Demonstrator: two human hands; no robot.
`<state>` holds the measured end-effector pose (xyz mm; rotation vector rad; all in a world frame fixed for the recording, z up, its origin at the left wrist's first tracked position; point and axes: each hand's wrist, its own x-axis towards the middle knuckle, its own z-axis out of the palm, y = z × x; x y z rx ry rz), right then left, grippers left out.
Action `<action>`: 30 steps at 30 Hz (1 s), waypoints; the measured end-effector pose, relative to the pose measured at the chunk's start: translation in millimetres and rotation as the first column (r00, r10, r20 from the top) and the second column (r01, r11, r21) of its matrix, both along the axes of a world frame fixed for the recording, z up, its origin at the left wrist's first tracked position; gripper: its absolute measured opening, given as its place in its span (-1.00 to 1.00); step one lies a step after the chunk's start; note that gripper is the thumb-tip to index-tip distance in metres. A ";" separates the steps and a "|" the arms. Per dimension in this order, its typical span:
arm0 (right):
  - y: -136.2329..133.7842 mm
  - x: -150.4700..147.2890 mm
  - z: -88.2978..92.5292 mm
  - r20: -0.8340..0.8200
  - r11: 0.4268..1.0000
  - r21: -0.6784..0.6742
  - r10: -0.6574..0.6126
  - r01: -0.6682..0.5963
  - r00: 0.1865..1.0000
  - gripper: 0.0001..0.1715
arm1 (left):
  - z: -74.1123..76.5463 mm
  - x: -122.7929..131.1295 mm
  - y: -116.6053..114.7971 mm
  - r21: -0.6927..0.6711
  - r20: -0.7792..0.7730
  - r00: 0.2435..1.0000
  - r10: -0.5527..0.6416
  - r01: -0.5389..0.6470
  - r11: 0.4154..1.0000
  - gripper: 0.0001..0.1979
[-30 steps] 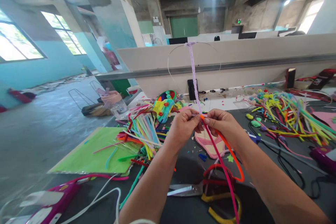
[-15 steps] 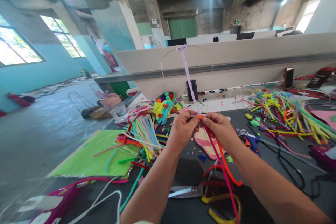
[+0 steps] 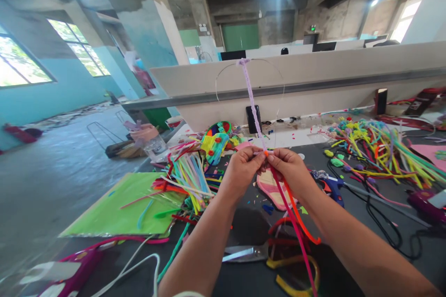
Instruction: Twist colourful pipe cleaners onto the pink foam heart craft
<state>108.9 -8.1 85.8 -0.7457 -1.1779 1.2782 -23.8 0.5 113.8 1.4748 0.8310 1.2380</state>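
Observation:
Close together above the table, my left hand [image 3: 246,167] and my right hand [image 3: 287,164] both pinch the lower end of a lilac pipe-cleaner stem [image 3: 251,97]. It stands upright, with a small lilac crosspiece on top and a thin wire arching to both sides. An orange pipe cleaner [image 3: 296,211] is wrapped at the pinch point, and its tail hangs below my right hand. A long red-pink pipe cleaner [image 3: 291,225] also hangs down from between my fingers. How its upper end is fixed is hidden by my fingertips.
Scissors [image 3: 249,253] lie under my forearms. Bundled pipe cleaners [image 3: 191,178] and a green sheet pack [image 3: 118,204] are at left. A blue glue gun [image 3: 332,188] and a colourful pipe-cleaner heap [image 3: 379,148] sit at right. Behind stand a dark phone [image 3: 253,119] and a low partition [image 3: 313,69].
Both hands keep the same pinch. The view has shifted slightly, and the right side of the wire arch shows more clearly now.

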 end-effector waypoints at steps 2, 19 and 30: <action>-0.2 -0.4 0.8 -0.002 1.000 -0.002 -0.003 0.003 1.000 -0.70 | -0.9 -0.2 0.9 0.006 -0.007 1.000 -0.015 0.015 1.000 -0.82; -2.2 6.5 7.9 0.058 0.997 -0.077 0.033 -0.028 0.998 -0.69 | 1.3 -9.5 5.3 -0.013 -0.001 0.997 -0.082 0.082 0.997 -0.79; -15.7 36.3 74.8 0.802 0.741 0.594 -0.517 -0.313 0.300 -0.83 | 10.4 -14.4 3.1 -0.023 -0.122 0.986 -0.117 0.115 0.993 -0.76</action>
